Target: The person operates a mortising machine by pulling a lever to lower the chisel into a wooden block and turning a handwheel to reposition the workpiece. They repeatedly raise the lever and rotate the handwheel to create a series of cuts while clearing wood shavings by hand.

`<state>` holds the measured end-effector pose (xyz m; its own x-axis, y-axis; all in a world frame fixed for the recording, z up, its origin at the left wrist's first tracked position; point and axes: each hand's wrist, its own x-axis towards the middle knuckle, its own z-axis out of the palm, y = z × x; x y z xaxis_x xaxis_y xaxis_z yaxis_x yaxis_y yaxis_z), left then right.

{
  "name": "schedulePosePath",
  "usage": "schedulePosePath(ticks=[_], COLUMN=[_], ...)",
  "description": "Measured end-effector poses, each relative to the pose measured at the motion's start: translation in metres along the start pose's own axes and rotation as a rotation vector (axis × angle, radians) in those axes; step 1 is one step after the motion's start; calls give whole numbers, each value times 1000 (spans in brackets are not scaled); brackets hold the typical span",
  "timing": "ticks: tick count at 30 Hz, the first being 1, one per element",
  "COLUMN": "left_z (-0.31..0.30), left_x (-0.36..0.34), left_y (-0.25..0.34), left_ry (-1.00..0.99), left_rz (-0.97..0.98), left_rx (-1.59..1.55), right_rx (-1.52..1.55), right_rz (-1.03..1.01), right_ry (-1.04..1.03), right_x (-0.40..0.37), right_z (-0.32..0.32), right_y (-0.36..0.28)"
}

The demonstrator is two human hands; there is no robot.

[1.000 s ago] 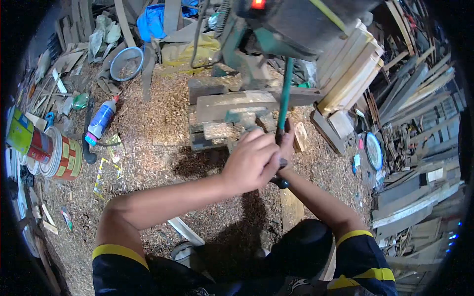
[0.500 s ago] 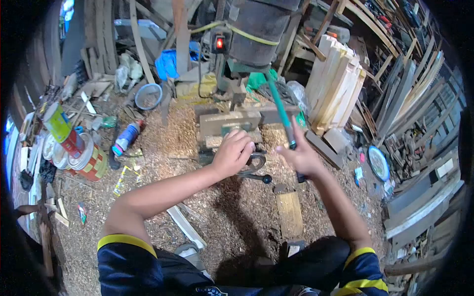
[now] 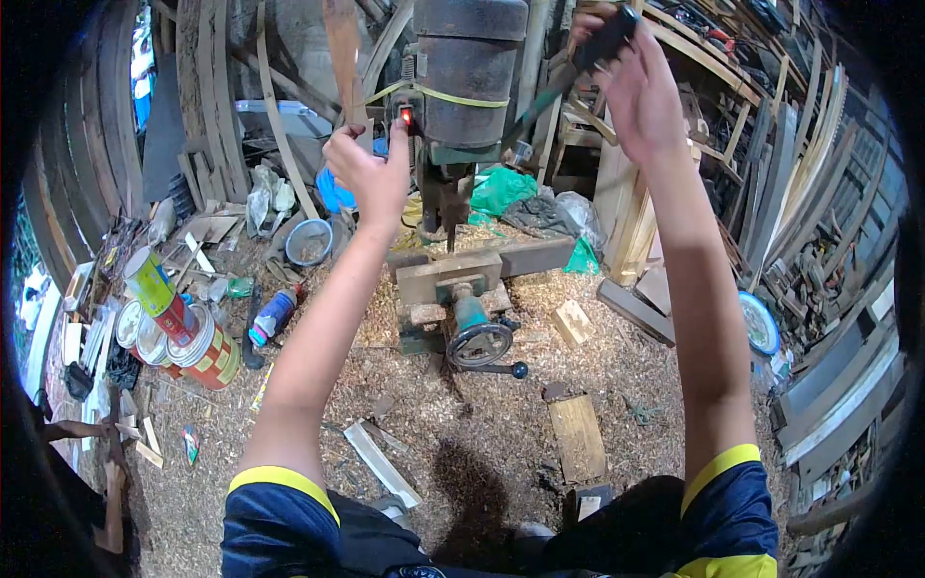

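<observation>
My left hand (image 3: 371,175) is raised beside the machine. Its thumb touches or nearly touches the red lit switch (image 3: 406,117), while the other fingers are loosely curled with nothing in them. Up at the right, my right hand (image 3: 638,101) is round the black handle (image 3: 609,40) of a green lever (image 3: 540,108), slightly blurred. The lever joins a dark cylindrical machine head (image 3: 465,72) with a yellow band. Below it, a vertical bit (image 3: 451,217) stands over a wooden piece (image 3: 448,276) in a vise with a round handwheel (image 3: 480,345).
A small wood block (image 3: 573,323) and a flat board (image 3: 576,438) lie on the shavings. Stacked buckets (image 3: 207,349) and a blue bottle (image 3: 274,316) are at left. Another person's arm (image 3: 114,482) shows at the left edge. Timber leans at right.
My left hand has left the vise and risen to the lit switch. My right hand has swung the lever from low to high. The view has shifted, showing the vise handwheel more fully.
</observation>
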<state>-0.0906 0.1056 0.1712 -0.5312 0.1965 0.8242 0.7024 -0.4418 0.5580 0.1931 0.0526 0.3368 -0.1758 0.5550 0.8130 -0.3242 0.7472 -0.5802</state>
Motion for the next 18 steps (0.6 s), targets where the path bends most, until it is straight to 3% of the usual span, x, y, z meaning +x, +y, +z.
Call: schedulePosePath(ticks=[2,3,4,8,10,14,18], left_z=[1,2,1,-6,-9,-11,-18], left_x=[6,7,8,18,22,24,24], left_y=[-2,-1,2,4,12,14,14], left_ry=[-7,-10,-16,16,15,8,33], left_rz=[-3,-8,-12,88,126,173,230], left_rx=[0,2,1,53,58,48,96], right_rx=[177,91,-94,-547,-629,-694,-659], right_rz=[75,113,-46,303,400,474,644], right_ry=[123,111,291,145,-47,-290,-282], right_x=[13,9,3,-98,-173,-276,-295], right_z=[1,-7,14,22,22,8,-15], right_y=[8,19,29,53,87,128,150])
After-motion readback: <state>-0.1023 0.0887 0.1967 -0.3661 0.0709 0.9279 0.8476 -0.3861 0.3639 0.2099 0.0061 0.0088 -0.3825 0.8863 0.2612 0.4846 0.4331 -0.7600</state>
